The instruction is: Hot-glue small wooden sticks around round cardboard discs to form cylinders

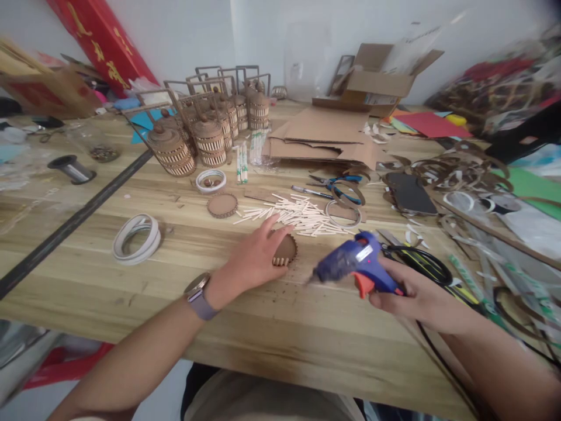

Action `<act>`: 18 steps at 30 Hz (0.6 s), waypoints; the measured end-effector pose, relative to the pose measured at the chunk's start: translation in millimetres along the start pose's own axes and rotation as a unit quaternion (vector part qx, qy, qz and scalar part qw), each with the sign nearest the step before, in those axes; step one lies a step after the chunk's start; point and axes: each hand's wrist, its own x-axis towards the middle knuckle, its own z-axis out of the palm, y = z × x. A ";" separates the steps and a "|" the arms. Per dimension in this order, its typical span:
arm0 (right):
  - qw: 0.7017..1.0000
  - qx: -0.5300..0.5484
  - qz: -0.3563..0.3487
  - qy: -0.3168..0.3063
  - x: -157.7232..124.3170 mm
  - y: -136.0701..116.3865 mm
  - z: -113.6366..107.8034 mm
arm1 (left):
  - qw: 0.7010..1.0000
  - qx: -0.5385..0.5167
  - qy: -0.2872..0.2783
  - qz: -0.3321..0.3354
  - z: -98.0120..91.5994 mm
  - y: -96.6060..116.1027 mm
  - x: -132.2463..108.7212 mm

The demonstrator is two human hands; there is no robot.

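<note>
My left hand [254, 254], with a watch on its wrist, rests on the table and holds a small round cardboard disc [284, 248] between thumb and fingers. Short sticks stand along the disc's near edge; part of it is hidden under the hand. In my right hand [409, 295] is a blue hot glue gun [357, 263] with an orange trigger. Its nozzle points left and down, a little to the right of the disc. A heap of short wooden sticks [302, 215] lies just beyond the disc. Left of the heap lies another cardboard disc [222, 205] with a notched rim.
Several lidded, handled stick baskets [210, 140] stand at the back left. Tape rolls [137, 238] lie at left. Pliers [337, 180], a pen [312, 192] and a phone [411, 193] lie beyond the glue gun. Cardboard strips [460, 169] clutter the right; a flattened carton [322, 137] lies behind.
</note>
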 end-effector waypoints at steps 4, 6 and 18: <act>0.982 0.185 0.019 0.042 11.3 2.3 14.8 | 1.000 -0.005 0.002 -0.002 0.1 0.7 0.6; 0.973 0.232 0.010 0.009 19.8 1.8 22.8 | 1.000 -0.007 0.007 -0.001 0.4 0.7 0.5; 0.993 -0.092 -0.059 0.037 22.3 11.1 33.0 | 1.000 0.003 0.006 0.011 1.6 -2.0 0.6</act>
